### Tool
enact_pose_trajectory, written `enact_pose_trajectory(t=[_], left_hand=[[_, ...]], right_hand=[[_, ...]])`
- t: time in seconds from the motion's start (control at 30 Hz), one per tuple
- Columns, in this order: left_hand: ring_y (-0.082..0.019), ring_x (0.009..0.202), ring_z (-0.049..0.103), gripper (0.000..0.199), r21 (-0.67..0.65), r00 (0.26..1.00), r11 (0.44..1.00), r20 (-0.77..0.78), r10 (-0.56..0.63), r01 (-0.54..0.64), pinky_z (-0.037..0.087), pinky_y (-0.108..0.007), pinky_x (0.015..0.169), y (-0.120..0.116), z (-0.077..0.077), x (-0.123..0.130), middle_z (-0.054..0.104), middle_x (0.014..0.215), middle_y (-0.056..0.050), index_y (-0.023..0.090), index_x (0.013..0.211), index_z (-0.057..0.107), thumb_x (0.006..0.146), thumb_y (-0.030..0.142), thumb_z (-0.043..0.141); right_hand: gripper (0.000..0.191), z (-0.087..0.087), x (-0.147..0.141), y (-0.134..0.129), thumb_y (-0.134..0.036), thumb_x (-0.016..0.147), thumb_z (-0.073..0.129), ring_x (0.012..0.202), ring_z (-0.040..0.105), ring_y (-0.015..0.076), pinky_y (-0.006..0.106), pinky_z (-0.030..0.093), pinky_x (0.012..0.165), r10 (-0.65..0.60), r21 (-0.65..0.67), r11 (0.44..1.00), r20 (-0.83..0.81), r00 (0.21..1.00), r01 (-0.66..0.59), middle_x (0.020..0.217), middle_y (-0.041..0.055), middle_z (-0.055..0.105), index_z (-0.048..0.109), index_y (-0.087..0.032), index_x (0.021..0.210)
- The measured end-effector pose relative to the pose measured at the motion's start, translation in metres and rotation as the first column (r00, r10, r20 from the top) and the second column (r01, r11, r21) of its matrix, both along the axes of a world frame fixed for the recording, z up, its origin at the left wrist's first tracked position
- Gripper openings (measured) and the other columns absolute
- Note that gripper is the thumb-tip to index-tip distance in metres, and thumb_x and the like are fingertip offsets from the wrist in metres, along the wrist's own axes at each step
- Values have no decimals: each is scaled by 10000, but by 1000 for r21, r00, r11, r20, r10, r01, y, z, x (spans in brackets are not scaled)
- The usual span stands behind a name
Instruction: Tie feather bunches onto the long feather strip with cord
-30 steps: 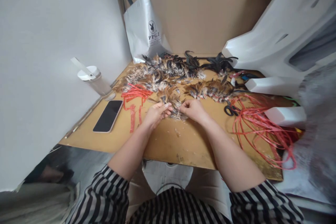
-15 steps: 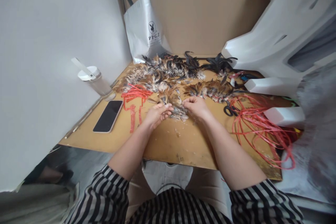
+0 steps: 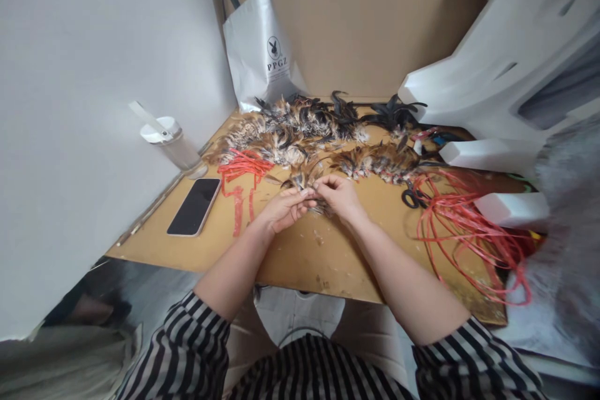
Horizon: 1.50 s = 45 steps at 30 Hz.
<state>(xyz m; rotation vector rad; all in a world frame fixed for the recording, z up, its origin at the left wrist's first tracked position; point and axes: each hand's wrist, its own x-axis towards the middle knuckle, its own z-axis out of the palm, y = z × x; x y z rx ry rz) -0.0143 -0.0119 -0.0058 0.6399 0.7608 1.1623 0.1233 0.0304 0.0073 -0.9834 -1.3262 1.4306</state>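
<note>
My left hand (image 3: 289,207) and my right hand (image 3: 338,197) meet over the middle of the wooden table (image 3: 309,262), fingertips touching. Each has thumb and fingers pinched together; what lies between them is too small to make out. Just behind and partly under them is a small heap of brown feathers (image 3: 304,172). Further back lies a long row of brown and black feathers (image 3: 300,122), with a second bundle of feathers (image 3: 379,161) to the right. Short red strips (image 3: 244,164) lie left of the hands.
A dark-screened phone (image 3: 194,207) and a lidded cup (image 3: 175,147) are at the left. Behind stands a silver bag (image 3: 257,53). At the right are black-handled scissors (image 3: 411,197), tangled red strands (image 3: 462,225) and white foam pieces (image 3: 513,209).
My right hand has moved left to meet my left hand, closing the gap between them. The feathers beneath are now more covered by the hands.
</note>
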Motion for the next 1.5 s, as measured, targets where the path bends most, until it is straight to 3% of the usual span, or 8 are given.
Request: enact_pose_trajectory(t=[0.2,0.4,0.57,0.63,0.73,0.9,1.07,1.5], left_hand=[[-29,584,568,100,57,1000,998,30,-8,6,440,-87,521,0,0,-2,640,751,-47,75,815,637,731,111,596],[-30,590,552,102,103,999,995,47,-15,10,435,-95,538,-2,3,-4,623,721,-34,84,798,638,708,131,626],[-28,598,547,99,147,995,988,79,-53,40,439,-95,557,-3,2,-5,611,732,-31,83,788,638,707,140,629],[-26,596,547,99,153,994,987,89,-70,56,440,-92,557,-3,3,-5,610,735,-30,82,787,639,706,137,629],[-23,575,545,78,140,993,988,88,-75,62,445,-90,555,-5,5,-5,614,718,-27,80,765,638,708,130,624],[-31,555,563,115,35,999,999,45,-17,15,448,-96,516,-3,7,-5,655,764,-54,87,821,636,711,110,610],[-49,560,581,143,25,995,999,-101,28,-26,446,-109,486,-1,4,-5,672,819,-86,79,837,642,716,150,618],[-46,503,553,216,28,967,997,-250,-57,66,407,-135,453,-6,6,2,658,716,-64,83,775,631,665,264,674]], right_hand=[[222,5,4,-2,-337,601,680,421,432,51,171,313,402,142,-170,972,-136,981,-164,552,8,602,605,-134,646],[246,6,14,4,-367,652,668,401,364,26,151,260,365,297,-329,856,-315,901,-398,598,3,600,595,-135,690],[213,6,15,2,-333,704,633,422,341,13,136,252,369,426,-335,732,-454,782,-593,665,4,595,605,-133,769],[196,6,15,1,-284,691,649,421,319,8,131,237,366,447,-312,714,-485,751,-627,658,-12,574,606,-144,821],[201,7,14,0,-234,648,682,414,290,7,131,205,359,432,-283,750,-474,767,-598,635,-24,553,593,-153,809],[270,12,15,1,-265,588,730,376,263,14,145,145,351,320,-275,864,-345,883,-421,449,-65,433,486,-151,600],[331,16,20,4,-326,566,740,343,241,15,160,135,352,243,-199,940,-186,952,-279,381,-93,348,453,-159,558],[295,15,12,-3,-378,554,707,360,334,42,190,233,372,130,-64,990,46,990,-127,417,-60,467,520,-151,559]])
